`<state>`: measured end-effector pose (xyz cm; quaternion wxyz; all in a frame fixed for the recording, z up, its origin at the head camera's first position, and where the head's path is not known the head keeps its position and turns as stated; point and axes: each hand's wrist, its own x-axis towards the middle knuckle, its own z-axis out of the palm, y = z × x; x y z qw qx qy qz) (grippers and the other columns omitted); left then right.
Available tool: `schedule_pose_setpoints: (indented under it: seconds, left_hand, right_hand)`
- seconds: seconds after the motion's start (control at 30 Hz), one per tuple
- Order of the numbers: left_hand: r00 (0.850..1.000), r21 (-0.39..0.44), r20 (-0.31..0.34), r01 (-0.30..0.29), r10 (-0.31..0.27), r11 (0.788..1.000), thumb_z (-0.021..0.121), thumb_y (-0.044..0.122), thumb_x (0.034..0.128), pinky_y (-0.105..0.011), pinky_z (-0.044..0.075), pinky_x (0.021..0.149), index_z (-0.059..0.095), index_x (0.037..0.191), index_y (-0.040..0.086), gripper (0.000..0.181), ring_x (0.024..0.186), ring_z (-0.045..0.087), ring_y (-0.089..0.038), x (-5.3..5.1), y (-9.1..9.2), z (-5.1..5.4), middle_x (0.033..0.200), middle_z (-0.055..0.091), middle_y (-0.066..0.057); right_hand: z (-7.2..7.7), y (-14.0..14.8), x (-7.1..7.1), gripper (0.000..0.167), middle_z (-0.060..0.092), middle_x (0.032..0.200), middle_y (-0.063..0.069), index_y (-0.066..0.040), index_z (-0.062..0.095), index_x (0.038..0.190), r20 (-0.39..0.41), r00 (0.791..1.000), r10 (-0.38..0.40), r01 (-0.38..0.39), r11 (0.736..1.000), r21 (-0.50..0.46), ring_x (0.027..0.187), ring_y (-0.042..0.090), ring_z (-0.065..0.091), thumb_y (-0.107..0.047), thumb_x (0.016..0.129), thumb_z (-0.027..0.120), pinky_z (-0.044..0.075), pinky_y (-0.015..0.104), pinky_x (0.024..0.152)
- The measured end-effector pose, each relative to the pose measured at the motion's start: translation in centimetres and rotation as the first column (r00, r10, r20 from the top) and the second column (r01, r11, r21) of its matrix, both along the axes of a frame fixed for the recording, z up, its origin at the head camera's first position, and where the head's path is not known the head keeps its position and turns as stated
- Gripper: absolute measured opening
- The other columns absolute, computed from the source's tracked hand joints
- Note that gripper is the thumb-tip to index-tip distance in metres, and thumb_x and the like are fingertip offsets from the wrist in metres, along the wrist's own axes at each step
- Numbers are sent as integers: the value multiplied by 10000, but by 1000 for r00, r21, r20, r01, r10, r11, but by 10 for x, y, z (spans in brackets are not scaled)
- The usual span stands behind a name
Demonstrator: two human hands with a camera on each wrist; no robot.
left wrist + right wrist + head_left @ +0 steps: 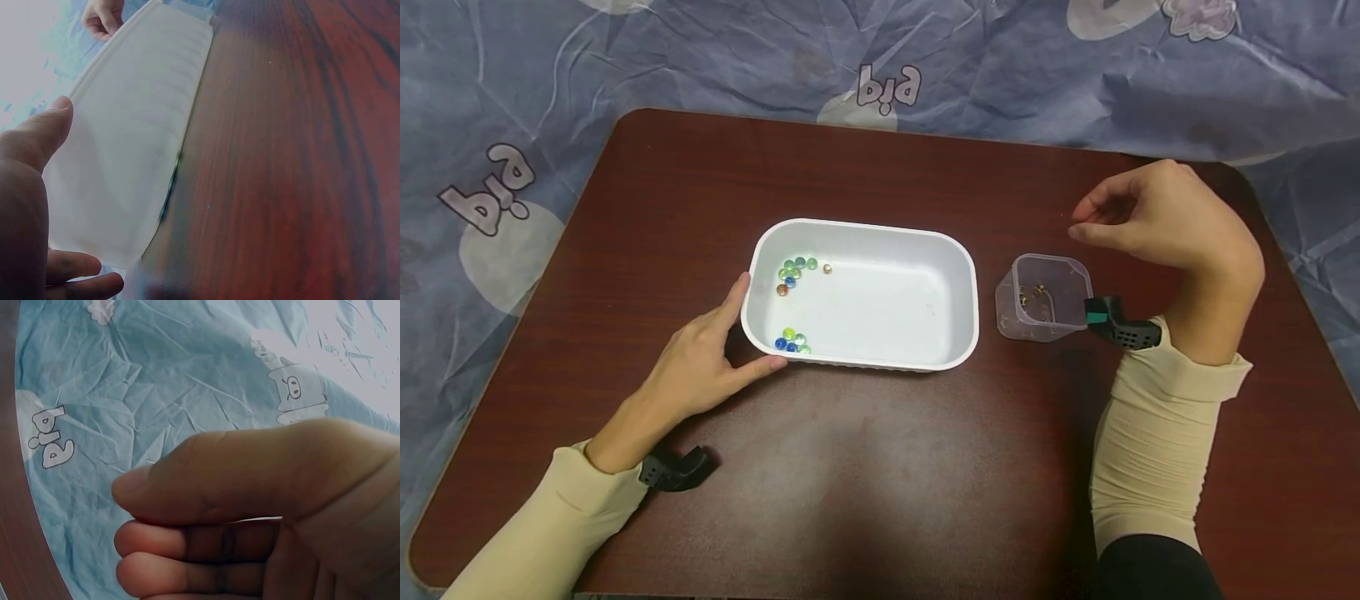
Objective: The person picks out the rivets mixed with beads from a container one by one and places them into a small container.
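A white oblong tray (880, 321) holds glass marbles (790, 283) along its left end and in its near left corner. A small gold-coloured bead (827, 269) lies near the far marbles. My left hand (696, 354) rests against the tray's near left corner, with its straight thumb at the near rim and its fingers along the left end. My right hand (1165, 217) hangs bent at the wrist, above and beyond a clear plastic box (1026, 321). Its fingers are loosely curved, and nothing shows between thumb and fingers. Several small gold-coloured pieces (1039, 290) lie inside the box.
Both tray and box stand on a dark red-brown table (865, 467). Behind it hangs a crumpled blue cloth (700, 67) with printed pigs and letters. Each wrist wears a black camera mount (677, 469); the right one (1123, 327) is close beside the box.
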<state>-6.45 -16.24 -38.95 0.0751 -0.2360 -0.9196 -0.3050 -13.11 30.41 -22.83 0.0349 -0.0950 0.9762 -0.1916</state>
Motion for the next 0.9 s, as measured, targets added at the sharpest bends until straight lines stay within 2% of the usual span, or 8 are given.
schedule_pose_setpoints:
  seconds: [0.17, 0.4, 0.9]
  left_hand:
    - [1000, 2, -3, 0, 0, 1000, 825, 397, 792, -579, 478, 879, 244, 1551, -4, 1037, 1173, 579, -431, 0, -1, 1, 1389, 511, -289]
    - [1000, 9, 3, 2, -2, 1000, 837, 383, 780, -569, 483, 867, 243, 1552, -1, 1047, 1142, 595, -421, 0, 0, 0, 1365, 536, -283]
    - [1000, 21, -19, 11, -11, 1000, 724, 578, 833, -565, 478, 888, 259, 1547, -2, 1031, 1170, 585, -414, -2, -1, -2, 1387, 520, -276]
  right_hand:
    - [-1, -6, -3, 139, 643, 652, -23, -124, 757, 948, -15, 1000, 28, -27, 999, 25, 478, 129, 421, -233, 862, 752, 339, 263, 507]
    - [-3, -16, -7, 97, 685, 741, -27, -137, 759, 902, -35, 996, 87, -86, 995, 48, 619, 100, 522, -225, 863, 749, 377, 202, 595]
    - [-7, -50, -18, 48, 654, 700, -37, -164, 759, 862, -36, 987, 154, -153, 988, 30, 564, 121, 513, -209, 847, 750, 382, 224, 551]
